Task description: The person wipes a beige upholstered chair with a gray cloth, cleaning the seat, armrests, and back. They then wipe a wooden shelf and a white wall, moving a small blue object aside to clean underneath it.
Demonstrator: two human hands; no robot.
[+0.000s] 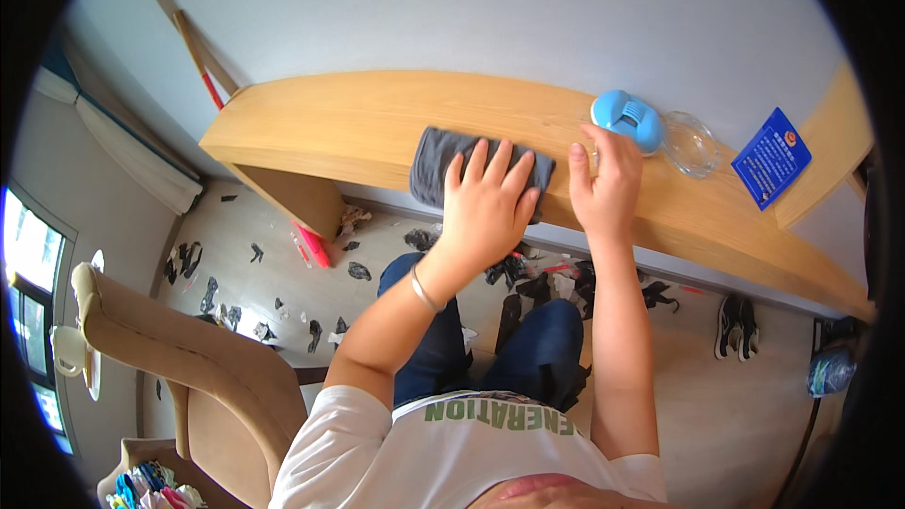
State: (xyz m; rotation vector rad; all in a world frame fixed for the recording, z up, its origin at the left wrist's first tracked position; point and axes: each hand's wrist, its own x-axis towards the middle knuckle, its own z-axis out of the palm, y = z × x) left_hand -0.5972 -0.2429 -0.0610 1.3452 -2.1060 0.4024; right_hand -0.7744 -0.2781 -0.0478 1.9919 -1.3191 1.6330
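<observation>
A folded dark grey cloth [431, 170] lies at the front edge of the light wooden desk [339, 113]. My left hand [488, 208] is spread flat on top of it, pressing it against the desk. My right hand [611, 187] is raised over the desk just right of the cloth, fingers loosely bent, with nothing seen in it. Behind its fingertips stands a light blue plastic device [628, 120] with a slotted handle; its lower part is partly covered by the hand. A clear glass dish [691, 144] sits right beside the blue device.
A blue printed card [771, 159] lies at the desk's right part. Torn black plastic scraps [359, 271] litter the floor below, with a pink-red object [312, 246] by the desk's leg. A beige chair [191, 353] stands at left. Black sneakers [735, 329] rest on the floor at right.
</observation>
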